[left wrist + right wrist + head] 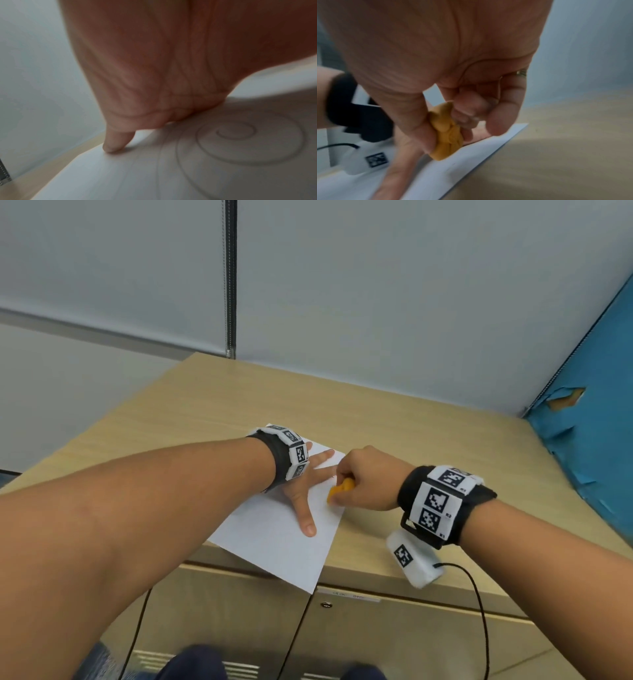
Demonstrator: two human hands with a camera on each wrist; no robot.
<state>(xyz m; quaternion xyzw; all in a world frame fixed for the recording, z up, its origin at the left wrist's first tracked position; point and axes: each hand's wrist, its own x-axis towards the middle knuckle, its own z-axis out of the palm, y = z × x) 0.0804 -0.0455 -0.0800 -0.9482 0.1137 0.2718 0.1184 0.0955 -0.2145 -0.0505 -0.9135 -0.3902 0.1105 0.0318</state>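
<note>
The left hand (301, 491) lay flat, fingers spread, on a white sheet of paper (270, 546) at the front edge of the surface (428, 440), one corner overhanging. A faint spiral (240, 136) marked the sheet. Near the sheet's right edge, the right hand (368, 479) curled tightly around an orange lump (339, 489), which touched the paper.

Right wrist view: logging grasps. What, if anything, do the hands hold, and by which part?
The right hand pinches an orange lump by its upper part, lower end on the paper. The left hand holds nothing, pressing flat on it.
</note>
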